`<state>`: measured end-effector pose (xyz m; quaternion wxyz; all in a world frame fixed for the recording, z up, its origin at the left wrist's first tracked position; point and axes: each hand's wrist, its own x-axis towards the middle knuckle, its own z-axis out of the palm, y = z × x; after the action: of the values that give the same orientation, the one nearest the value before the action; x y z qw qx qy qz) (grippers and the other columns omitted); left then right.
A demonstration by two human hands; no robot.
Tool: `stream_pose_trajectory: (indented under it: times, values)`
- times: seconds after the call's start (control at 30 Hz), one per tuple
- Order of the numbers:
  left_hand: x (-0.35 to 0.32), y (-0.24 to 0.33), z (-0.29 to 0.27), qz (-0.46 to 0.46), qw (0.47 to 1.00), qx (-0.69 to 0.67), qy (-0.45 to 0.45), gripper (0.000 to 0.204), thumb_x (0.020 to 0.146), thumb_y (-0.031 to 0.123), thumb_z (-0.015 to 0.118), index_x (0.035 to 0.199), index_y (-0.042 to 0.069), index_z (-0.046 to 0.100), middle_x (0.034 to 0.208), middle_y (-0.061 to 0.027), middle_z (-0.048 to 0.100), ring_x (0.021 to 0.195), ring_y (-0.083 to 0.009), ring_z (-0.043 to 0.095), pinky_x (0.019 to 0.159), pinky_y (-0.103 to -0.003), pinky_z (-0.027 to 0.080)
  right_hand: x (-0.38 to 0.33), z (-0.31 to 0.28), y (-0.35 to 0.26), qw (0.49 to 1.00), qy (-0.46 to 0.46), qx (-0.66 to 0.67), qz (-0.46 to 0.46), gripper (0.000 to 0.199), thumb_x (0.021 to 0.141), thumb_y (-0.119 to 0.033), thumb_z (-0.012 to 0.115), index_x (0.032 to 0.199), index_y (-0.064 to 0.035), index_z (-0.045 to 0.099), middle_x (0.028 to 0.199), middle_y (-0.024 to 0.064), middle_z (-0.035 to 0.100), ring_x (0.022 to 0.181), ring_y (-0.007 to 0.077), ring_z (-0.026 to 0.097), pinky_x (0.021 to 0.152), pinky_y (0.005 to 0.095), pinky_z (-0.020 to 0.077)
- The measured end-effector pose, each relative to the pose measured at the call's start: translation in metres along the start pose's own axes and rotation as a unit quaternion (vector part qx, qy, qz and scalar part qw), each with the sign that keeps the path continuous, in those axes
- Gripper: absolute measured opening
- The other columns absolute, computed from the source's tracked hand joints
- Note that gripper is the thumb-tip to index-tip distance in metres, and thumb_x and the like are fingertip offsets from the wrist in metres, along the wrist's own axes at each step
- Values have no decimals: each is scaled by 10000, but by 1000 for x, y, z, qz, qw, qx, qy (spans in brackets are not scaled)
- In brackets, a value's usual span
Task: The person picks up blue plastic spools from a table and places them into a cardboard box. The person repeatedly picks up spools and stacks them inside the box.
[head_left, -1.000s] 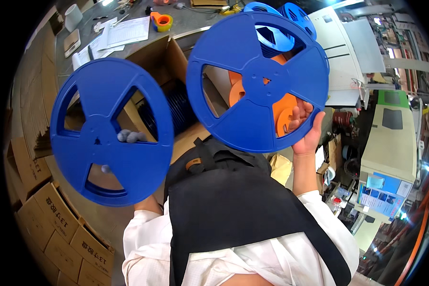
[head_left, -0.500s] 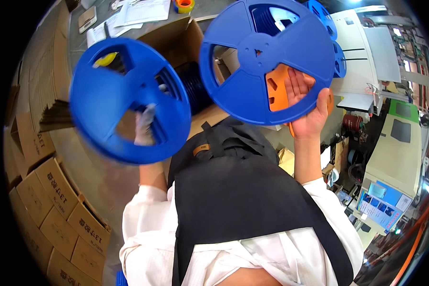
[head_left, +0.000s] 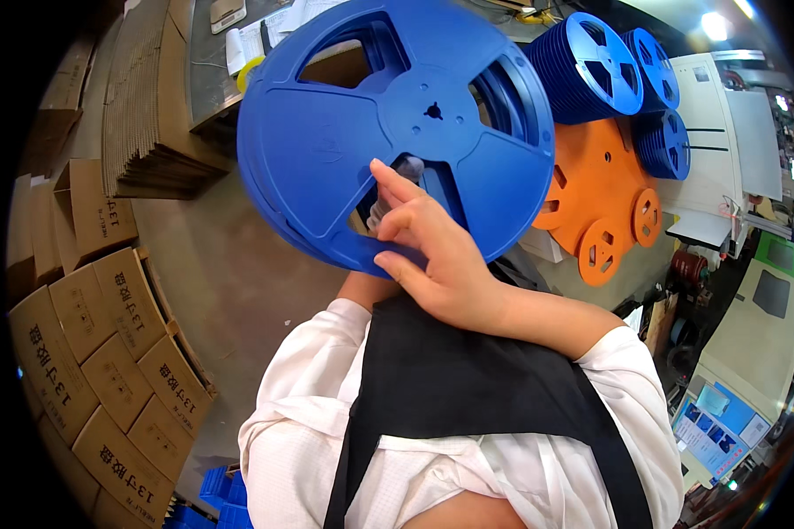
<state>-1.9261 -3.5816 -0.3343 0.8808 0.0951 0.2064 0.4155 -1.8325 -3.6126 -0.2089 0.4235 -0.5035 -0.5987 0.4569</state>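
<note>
Large blue plastic reels, one against another, are held up in front of me, their three-windowed faces toward me. My left hand, in a pale thin covering, grips them from behind; its fingers show through the lower window, and the rest is hidden. My right hand lies in front of the lower rim, fingers apart and partly bent beside that window, the thumb over the rim. It touches the front reel or is very close to it, without a visible grip.
Stacked blue reels stand on an orange plate at right. Flattened cardboard and packed cartons line the left. Papers lie on the grey table. A pale machine stands far right.
My right hand has brought its reel left onto the one in my left hand, and its fingers have come out of the window to the front. The stacked reels at right have come into fuller view.
</note>
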Motion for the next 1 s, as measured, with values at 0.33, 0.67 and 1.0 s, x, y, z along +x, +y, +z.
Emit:
stream_pose_trajectory:
  times: [0.33, 0.67, 1.0]
  values:
    - [3, -1, -10, 5, 1000, -9, 5, 675, 807, 345, 701, 1335, 36, 417, 1284, -153, 496, 1167, -225, 505, 1001, -374, 433, 29, 26, 8, 990, -125, 54, 19, 342, 794, -124, 672, 1092, -77, 511, 1517, 224, 149, 1404, 364, 187, 1073, 395, 269]
    - [0, -3, -12, 12, 997, 22, 72, 662, 816, 339, 693, 1337, 39, 417, 1279, -151, 502, 1160, -220, 513, 995, -371, 435, 50, -23, 18, 879, -269, 356, 165, 330, 860, -170, 641, 1142, -29, 542, 1463, 168, 316, 1356, 249, 317, 1078, 395, 320]
    - [-38, 8, -79, 44, 930, 126, 341, 590, 773, 257, 730, 1261, 29, 492, 1128, -116, 606, 1031, -245, 594, 938, -341, 472, 38, -125, 251, 839, 199, 405, 304, 240, 959, -216, 501, 1132, -50, 523, 1212, 127, 570, 1092, 236, 571, 898, 346, 480]
